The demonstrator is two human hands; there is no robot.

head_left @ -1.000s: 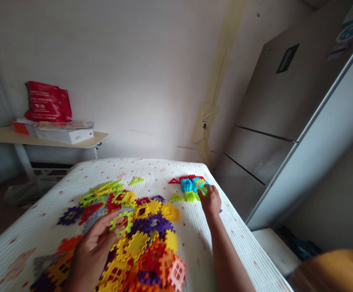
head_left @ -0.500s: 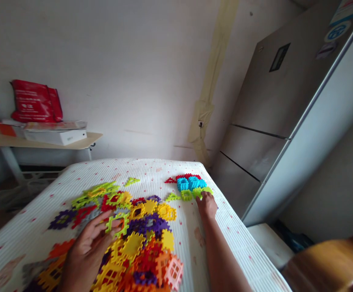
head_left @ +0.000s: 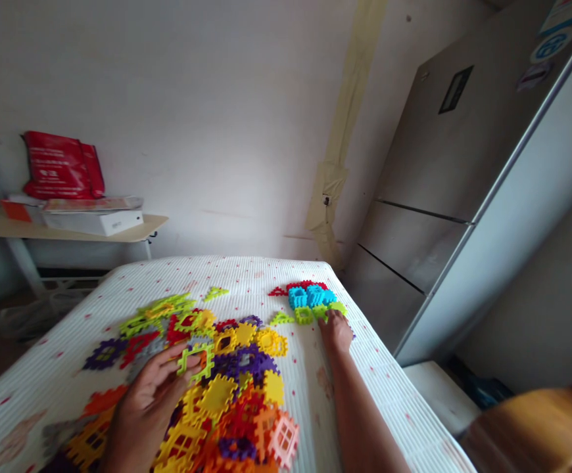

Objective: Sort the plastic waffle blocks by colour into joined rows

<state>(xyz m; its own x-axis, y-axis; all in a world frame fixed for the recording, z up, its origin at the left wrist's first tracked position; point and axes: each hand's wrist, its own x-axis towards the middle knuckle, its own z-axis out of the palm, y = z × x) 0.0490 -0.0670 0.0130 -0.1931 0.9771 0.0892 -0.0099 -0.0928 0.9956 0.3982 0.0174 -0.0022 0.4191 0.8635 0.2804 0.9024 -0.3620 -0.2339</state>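
Observation:
My left hand (head_left: 150, 387) pinches a lime-green square frame piece (head_left: 196, 363), a toothed plastic building piece, upright above the pile. Below and around it lies a mixed pile of interlocking pieces, among them yellow plates (head_left: 217, 394), purple pieces (head_left: 246, 360), an orange window piece (head_left: 285, 436) and grey ones. At the right side of the table, my right hand (head_left: 338, 334) has its curled fingers on a lime-green building piece (head_left: 319, 313), partly covered by them. Behind this green row stand turquoise stacks (head_left: 314, 295), with red pieces (head_left: 306, 284) at the back.
A white cloth with red dots covers the table (head_left: 246, 276). A grey refrigerator (head_left: 414, 197) stands close on the right. On a side table (head_left: 152, 226) at the left are a white box (head_left: 91, 221) and a red bag (head_left: 62, 165). A wooden chair back (head_left: 537, 427) shows lower right.
The view has shifted slightly. My left hand still holds the green frame over the pile, and my right hand stays at the green row with hardly any movement.

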